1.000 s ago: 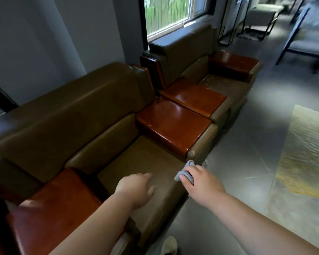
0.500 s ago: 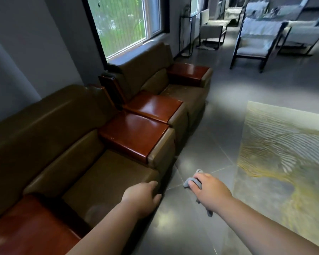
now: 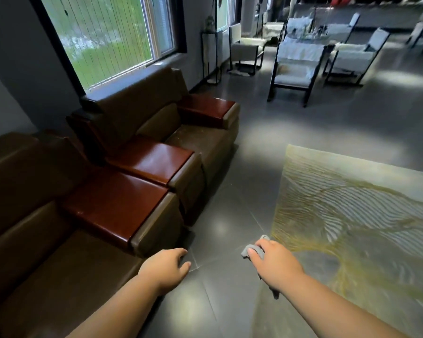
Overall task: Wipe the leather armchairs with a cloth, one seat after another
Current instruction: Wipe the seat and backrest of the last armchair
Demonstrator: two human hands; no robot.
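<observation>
Two brown leather armchairs with glossy red-brown armrest tops stand side by side along the left wall. The near armchair (image 3: 66,262) fills the lower left; the far armchair (image 3: 156,118) sits under the window. My right hand (image 3: 276,262) grips a small grey cloth (image 3: 249,251) above the floor, to the right of the near chair and clear of it. My left hand (image 3: 165,267) hovers with loosely curled fingers at the front right corner of the near seat, holding nothing.
A pale patterned rug (image 3: 352,215) covers the floor on the right. Dark tiled floor (image 3: 230,191) runs between the rug and the armchairs. Several white chairs with dark frames (image 3: 296,64) stand at the back. A narrow stand (image 3: 210,54) stands beside the window.
My right hand carried the cloth off the near seat's front edge and out over the floor. My left hand slid from the seat to its corner. The view swung right toward the far armchair.
</observation>
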